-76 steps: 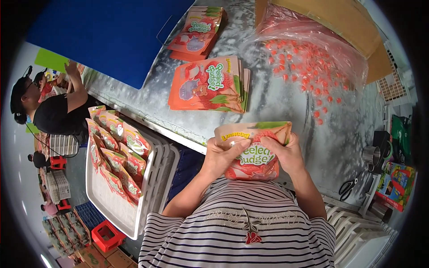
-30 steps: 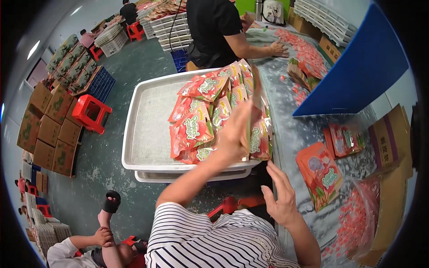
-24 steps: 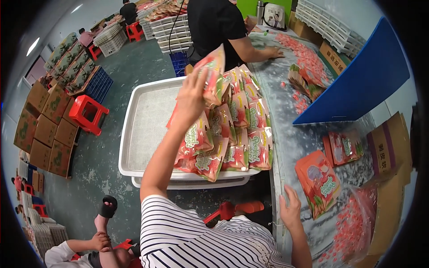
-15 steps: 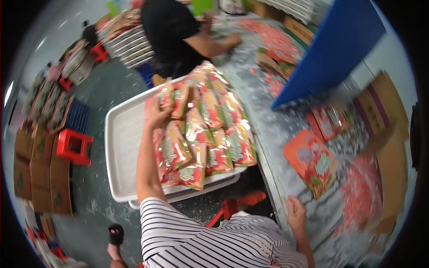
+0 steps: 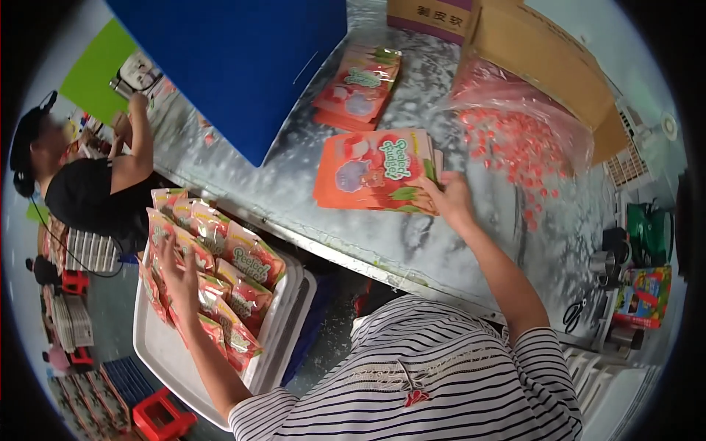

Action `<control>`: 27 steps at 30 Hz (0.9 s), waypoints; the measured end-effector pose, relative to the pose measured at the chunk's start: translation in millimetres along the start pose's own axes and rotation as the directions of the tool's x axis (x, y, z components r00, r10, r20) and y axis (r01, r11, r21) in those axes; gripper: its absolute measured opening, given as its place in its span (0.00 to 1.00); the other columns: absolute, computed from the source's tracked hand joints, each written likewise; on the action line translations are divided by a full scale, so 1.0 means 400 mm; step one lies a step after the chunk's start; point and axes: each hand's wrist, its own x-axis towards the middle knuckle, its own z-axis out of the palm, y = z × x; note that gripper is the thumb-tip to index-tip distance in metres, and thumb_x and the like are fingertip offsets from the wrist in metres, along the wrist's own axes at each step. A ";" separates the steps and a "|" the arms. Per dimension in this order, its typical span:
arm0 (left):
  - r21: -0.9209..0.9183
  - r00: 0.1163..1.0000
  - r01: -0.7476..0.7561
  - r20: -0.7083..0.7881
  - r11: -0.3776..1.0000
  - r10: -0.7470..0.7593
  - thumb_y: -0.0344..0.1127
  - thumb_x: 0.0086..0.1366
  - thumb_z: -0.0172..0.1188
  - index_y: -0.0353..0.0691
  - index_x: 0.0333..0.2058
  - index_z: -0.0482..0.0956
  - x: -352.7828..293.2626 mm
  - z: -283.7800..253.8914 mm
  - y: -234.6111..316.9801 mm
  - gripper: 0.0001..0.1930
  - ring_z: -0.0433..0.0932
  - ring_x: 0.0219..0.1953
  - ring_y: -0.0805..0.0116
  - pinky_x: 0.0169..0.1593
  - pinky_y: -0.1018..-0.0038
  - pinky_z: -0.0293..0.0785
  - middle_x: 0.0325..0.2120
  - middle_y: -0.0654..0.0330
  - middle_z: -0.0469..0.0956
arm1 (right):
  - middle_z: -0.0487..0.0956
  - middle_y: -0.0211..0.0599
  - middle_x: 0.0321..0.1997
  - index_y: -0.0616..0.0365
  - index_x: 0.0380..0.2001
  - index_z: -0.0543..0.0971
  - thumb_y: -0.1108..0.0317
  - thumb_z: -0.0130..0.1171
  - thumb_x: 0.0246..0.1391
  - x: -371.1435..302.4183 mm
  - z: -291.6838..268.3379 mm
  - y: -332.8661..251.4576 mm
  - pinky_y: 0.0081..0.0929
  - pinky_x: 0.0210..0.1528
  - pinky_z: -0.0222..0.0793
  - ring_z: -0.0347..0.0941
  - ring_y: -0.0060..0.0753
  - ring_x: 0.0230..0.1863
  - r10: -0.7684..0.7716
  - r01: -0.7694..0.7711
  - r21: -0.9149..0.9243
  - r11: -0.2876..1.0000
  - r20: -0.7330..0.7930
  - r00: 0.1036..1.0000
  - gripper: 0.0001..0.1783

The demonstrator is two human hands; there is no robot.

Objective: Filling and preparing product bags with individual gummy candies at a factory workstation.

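Note:
My left hand hovers over the white tray at the lower left, its fingers spread and slightly blurred. Filled pink and red candy pouches are packed in that tray, right beside the hand. On the table, my right hand pinches the right-hand edge of a small pile of flat, unfilled candy pouches. Thumb and fingers close on the green-printed end. Whether it grips one pouch or several is hidden.
Another stack of flat pouches lies farther back, beside a tall blue panel. Red wrapped candies spill from a plastic-lined carton. A co-worker in black stands at left. A red stool and scissors flank me.
My view has swung right toward the table. The left hand has come off the pouches in the tray, fingers spread. My right hand has moved from the table edge onto the flat pouches.

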 end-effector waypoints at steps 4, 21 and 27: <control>-0.108 0.991 -0.098 0.080 0.989 0.107 0.34 0.65 0.59 0.36 0.57 0.69 -0.070 0.108 0.160 0.23 0.58 0.66 0.54 0.65 0.62 0.56 0.62 0.47 0.61 | 0.77 0.35 0.19 0.65 0.23 0.80 0.50 0.71 0.45 0.040 0.018 -0.008 0.28 0.26 0.68 0.72 0.24 0.22 0.211 -0.225 0.063 0.972 0.178 0.961 0.24; -0.281 0.729 -0.459 0.423 0.843 0.538 0.26 0.59 0.60 0.34 0.54 0.71 -0.256 0.374 0.624 0.23 0.62 0.62 0.43 0.63 0.57 0.61 0.59 0.44 0.64 | 0.79 0.29 0.24 0.68 0.30 0.79 0.68 0.58 0.58 -0.131 -0.183 0.037 0.20 0.28 0.70 0.73 0.15 0.27 0.160 -0.313 0.621 0.718 0.291 0.943 0.11; -0.466 0.574 -0.549 0.393 0.694 0.719 0.21 0.57 0.57 0.31 0.52 0.71 -0.244 0.504 0.745 0.22 0.63 0.58 0.39 0.61 0.53 0.62 0.55 0.41 0.66 | 0.78 0.31 0.23 0.68 0.30 0.75 0.67 0.57 0.60 -0.221 -0.231 0.125 0.22 0.25 0.71 0.78 0.19 0.28 0.115 -0.311 0.526 0.792 0.372 0.921 0.12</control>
